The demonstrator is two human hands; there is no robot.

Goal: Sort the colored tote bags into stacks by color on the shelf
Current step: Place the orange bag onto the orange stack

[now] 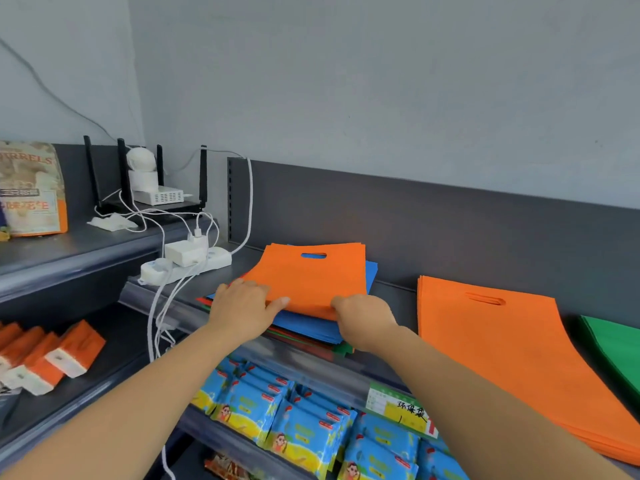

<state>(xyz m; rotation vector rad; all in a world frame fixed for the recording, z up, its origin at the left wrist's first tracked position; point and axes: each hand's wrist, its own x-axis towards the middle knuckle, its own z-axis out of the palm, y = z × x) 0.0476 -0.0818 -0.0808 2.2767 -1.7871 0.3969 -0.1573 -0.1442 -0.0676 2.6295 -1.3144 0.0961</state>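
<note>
A mixed pile of tote bags lies on the dark shelf (394,289), with an orange tote bag (311,275) on top, blue bags (311,327) under it and red and green edges at the bottom. My left hand (242,306) pinches the near left edge of the top orange bag. My right hand (363,320) grips its near right corner. To the right lies a stack of orange bags (502,348). A stack of green bags (613,344) shows at the far right edge.
A white power strip (187,265) with chargers and hanging cables lies left of the pile. A router with black antennas (152,188) stands on the higher left shelf. Blue snack packets (311,431) fill the shelf below. A price label (401,407) hangs on the shelf's front rail.
</note>
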